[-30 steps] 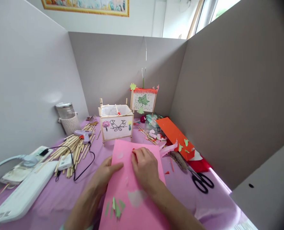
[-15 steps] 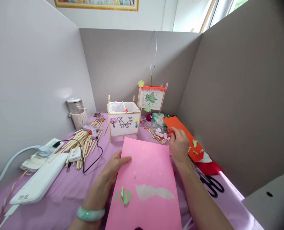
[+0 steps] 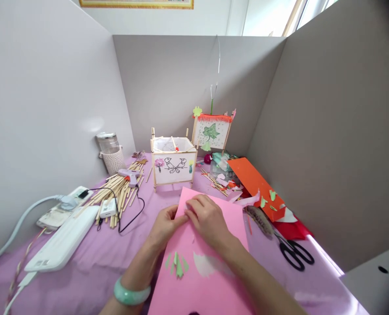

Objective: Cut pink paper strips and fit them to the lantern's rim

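Over the near part of the lilac cloth point(image 3: 268, 267), between our forearms, we have the pink sheet point(image 3: 197, 287), its far edge just in front of the white box point(image 3: 174, 169). Our left hand point(image 3: 164, 225) pinches the sheet's left edge, thumb on top, fingers partly hidden. Our right hand point(image 3: 209, 218) bunches its fingertips close to that thumb, near the sheet's upper left; whether anything small lies between them, we cannot tell.

With both hands crowded into one corner, the likeliest trouble is a crease or tear there, if one pulls while the other presses. The green scraps point(image 3: 179, 267) sit lower on the sheet, one of them lifted; we cannot tell if they are stuck down, and loose ones could slide should we tip the paper. Our right forearm point(image 3: 248, 267) passes over the pale patch point(image 3: 203, 265) and could rub or curl it. At the left wrist, the green bracelet point(image 3: 131, 294) lies just beside the sheet and might catch its edge. Farther left, a swing of that arm could snag the black cable point(image 3: 128, 227) and drag the glue gun point(image 3: 131, 176) off the sticks point(image 3: 113, 194).
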A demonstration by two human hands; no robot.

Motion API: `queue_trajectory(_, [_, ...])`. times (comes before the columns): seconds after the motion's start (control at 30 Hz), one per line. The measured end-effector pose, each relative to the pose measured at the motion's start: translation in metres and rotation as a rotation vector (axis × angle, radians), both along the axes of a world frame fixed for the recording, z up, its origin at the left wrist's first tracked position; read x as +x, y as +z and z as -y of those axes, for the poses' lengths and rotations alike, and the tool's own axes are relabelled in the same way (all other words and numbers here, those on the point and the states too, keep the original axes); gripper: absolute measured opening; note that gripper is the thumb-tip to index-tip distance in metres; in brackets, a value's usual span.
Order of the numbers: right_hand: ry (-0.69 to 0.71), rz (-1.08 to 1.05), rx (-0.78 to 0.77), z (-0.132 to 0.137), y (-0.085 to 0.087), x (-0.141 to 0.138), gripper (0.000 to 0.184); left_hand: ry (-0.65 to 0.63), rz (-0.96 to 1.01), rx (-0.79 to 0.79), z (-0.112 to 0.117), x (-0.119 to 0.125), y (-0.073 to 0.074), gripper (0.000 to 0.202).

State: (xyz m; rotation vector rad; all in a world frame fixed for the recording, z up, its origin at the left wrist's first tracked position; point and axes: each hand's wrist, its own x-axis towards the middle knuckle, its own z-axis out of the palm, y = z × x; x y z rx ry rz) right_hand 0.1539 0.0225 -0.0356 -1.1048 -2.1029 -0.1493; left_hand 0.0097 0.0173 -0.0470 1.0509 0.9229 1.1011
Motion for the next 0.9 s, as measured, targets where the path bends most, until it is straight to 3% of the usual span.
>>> queue_trajectory(0.27, [-0.084,0.021,0.077,0.002,-0.007,0.000,0.017,0.011,-0.168,0.120,-0.001,-0.003,-0.003,0.033])
queue_trajectory(0.4, [-0.142,-0.203,-0.050,-0.002,-0.010,0.001,0.019,-0.010,-0.149,0.058,-0.001,-0.005,-0.005,0.033])
queue_trajectory(0.5, [-0.216,-0.505,-0.223,-0.017,-0.004,0.023,0.023,0.018,-0.078,-0.057,0.000,-0.007,-0.003,0.039])
queue_trajectory(0.57, [-0.331,-0.580,-0.239,-0.029,0.002,0.046,0.028,0.018,-0.019,-0.098,0.001,-0.008,0.001,0.044])
queue_trajectory(0.73, [-0.592,-0.346,-0.007,-0.042,0.016,0.101,0.034,0.021,0.155,-0.089,0.007,-0.007,0.012,0.052])
queue_trajectory(0.8, [-0.589,-0.387,-0.031,-0.035,0.018,0.112,0.030,0.031,0.183,-0.093,0.007,-0.008,0.014,0.052])
queue_trajectory(0.9, [-0.390,-0.647,-0.350,-0.017,0.017,0.118,0.040,0.038,0.194,-0.098,0.004,-0.011,0.014,0.049])
